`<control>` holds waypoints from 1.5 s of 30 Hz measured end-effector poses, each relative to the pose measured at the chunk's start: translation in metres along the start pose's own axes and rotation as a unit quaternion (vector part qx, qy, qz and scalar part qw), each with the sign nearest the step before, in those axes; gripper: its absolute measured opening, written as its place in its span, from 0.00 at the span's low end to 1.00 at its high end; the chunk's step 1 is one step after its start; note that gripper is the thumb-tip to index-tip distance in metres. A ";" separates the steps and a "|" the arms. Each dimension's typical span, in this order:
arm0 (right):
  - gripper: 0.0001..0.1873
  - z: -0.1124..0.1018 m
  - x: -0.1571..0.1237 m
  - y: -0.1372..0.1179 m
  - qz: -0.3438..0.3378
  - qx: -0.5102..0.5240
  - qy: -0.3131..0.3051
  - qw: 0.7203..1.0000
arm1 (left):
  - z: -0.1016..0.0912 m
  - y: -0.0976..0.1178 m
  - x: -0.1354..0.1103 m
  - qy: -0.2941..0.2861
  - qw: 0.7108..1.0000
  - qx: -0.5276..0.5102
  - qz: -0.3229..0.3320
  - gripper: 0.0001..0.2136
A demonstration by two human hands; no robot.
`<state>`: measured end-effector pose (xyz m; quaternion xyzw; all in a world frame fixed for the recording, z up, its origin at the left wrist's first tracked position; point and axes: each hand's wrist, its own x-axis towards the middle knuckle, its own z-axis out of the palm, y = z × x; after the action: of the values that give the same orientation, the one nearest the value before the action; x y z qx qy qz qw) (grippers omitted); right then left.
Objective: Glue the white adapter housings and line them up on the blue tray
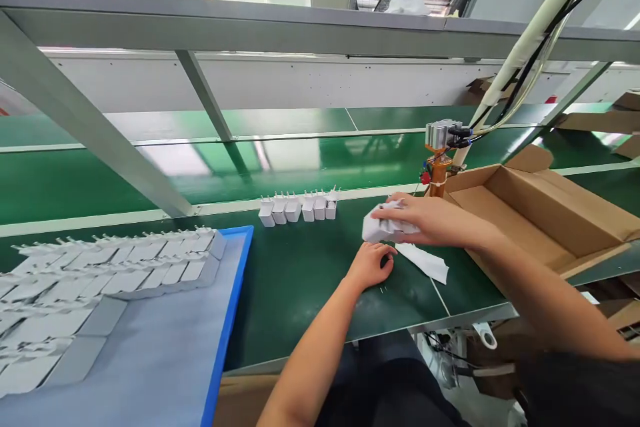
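Note:
My right hand [425,217] is wrapped over a white plastic housing [376,228], which it holds above the green bench. White parts also show under its fingers, but the palm hides how many there are. My left hand [371,265] lies just below and in front, its fingers curled and thumb bent in; whatever they may hold cannot be made out. A white paper-like strip [425,263] rests on the bench under my right wrist. Farther back to the left, several small white housings [293,209] with thin prongs stand in a row.
At left, a blue-rimmed tray [234,307] carries rows of white housings [115,267]. An open cardboard box [540,213] sits at right, beside an orange cylindrical fixture [439,173] with cables. A slanted metal post [100,120] crosses the left side. The bench's front edge [480,312] lies near me.

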<state>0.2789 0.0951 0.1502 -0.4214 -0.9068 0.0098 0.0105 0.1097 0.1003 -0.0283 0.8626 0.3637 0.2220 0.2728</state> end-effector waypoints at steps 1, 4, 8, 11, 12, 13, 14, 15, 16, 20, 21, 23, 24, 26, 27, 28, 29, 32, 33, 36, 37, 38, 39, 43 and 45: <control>0.28 0.008 0.027 -0.001 0.019 -0.016 -0.048 0.999 | 0.000 0.000 0.000 -0.004 1.000 -0.001 0.002 0.12; 0.37 0.031 0.091 0.005 0.065 -0.068 -0.126 0.988 | -0.001 0.000 0.001 -0.009 1.000 0.000 0.001 0.12; 0.41 0.053 0.135 0.019 0.085 -0.073 -0.144 0.983 | -0.001 0.000 0.003 -0.015 1.000 -0.001 0.001 0.13; 0.42 0.065 0.151 0.025 0.088 -0.063 -0.145 0.983 | 0.000 0.000 0.003 -0.019 1.000 -0.006 0.005 0.13; 0.41 0.069 0.154 0.026 0.089 -0.058 -0.141 0.984 | 0.000 0.000 0.004 -0.020 1.000 -0.007 0.006 0.13; 0.41 0.071 0.156 0.026 0.090 -0.053 -0.134 0.986 | 0.000 0.000 0.004 -0.020 1.000 -0.009 0.007 0.13; 0.41 0.072 0.156 0.027 0.093 -0.048 -0.122 0.987 | 0.000 0.000 0.004 -0.019 1.000 -0.010 0.007 0.12; 0.42 0.072 0.155 0.026 0.098 -0.043 -0.107 0.988 | 0.000 0.000 0.004 -0.017 1.000 -0.011 0.008 0.12; 0.42 0.069 0.152 0.026 0.106 -0.038 -0.090 0.990 | 0.001 0.000 0.004 -0.014 1.000 -0.013 0.010 0.12; 0.36 0.049 0.110 0.019 0.115 0.030 0.037 0.992 | 0.003 -0.001 0.004 0.002 1.000 -0.016 0.018 0.12; 0.32 0.046 0.092 0.017 0.095 0.095 0.115 0.984 | 0.003 -0.002 0.004 0.009 1.000 -0.017 0.020 0.11; 0.24 0.050 0.050 0.014 0.046 0.239 0.265 0.933 | 0.004 -0.003 0.005 0.028 0.999 -0.019 0.017 0.11; 0.21 0.058 0.028 0.012 0.044 0.283 0.308 0.907 | 0.004 -0.004 0.005 0.041 0.999 -0.020 0.013 0.10; 0.18 0.086 -0.013 0.009 0.095 0.310 0.326 0.888 | 0.003 -0.007 0.007 0.071 0.997 -0.020 -0.004 0.11; 0.18 0.104 -0.031 0.007 0.127 0.304 0.306 0.893 | 0.002 -0.008 0.008 0.087 0.996 -0.020 -0.014 0.11; 0.17 0.123 -0.047 0.005 0.155 0.287 0.285 0.901 | 0.002 -0.010 0.009 0.103 0.994 -0.020 -0.023 0.12; 0.16 0.142 -0.061 0.002 0.189 0.260 0.283 0.903 | 0.001 -0.011 0.010 0.118 0.992 -0.020 -0.031 0.12; 0.15 0.183 -0.095 -0.009 0.227 0.233 0.317 0.891 | -0.002 -0.015 0.013 0.151 0.988 -0.021 -0.037 0.11; 0.14 0.189 -0.106 -0.011 0.238 0.231 0.343 0.879 | -0.003 -0.015 0.014 0.158 0.987 -0.022 -0.033 0.11; 0.11 0.188 -0.143 -0.004 0.314 0.208 0.494 0.784 | -0.007 -0.017 0.016 0.167 0.986 -0.027 -0.011 0.10; 0.11 0.184 -0.156 0.004 0.349 0.188 0.548 0.737 | -0.009 -0.018 0.018 0.167 0.986 -0.028 -0.004 0.10; 0.13 0.179 -0.170 0.015 0.384 0.163 0.591 0.690 | -0.011 -0.019 0.019 0.172 0.985 -0.021 -0.002 0.10; 0.15 0.175 -0.183 0.030 0.418 0.137 0.622 0.648 | -0.012 -0.020 0.021 0.173 0.985 -0.014 -0.001 0.11; 0.24 0.161 -0.225 0.113 0.519 0.104 0.675 0.514 | -0.016 -0.019 0.027 0.184 0.982 0.009 0.041 0.12; 0.23 0.155 -0.238 0.159 0.551 0.117 0.668 0.486 | -0.017 -0.018 0.028 0.178 0.981 0.016 0.079 0.12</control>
<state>0.5496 0.0141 -0.0116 -0.7101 -0.2005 -0.1645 0.6546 0.1090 0.1372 -0.0213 0.8397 0.3404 0.3868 0.1713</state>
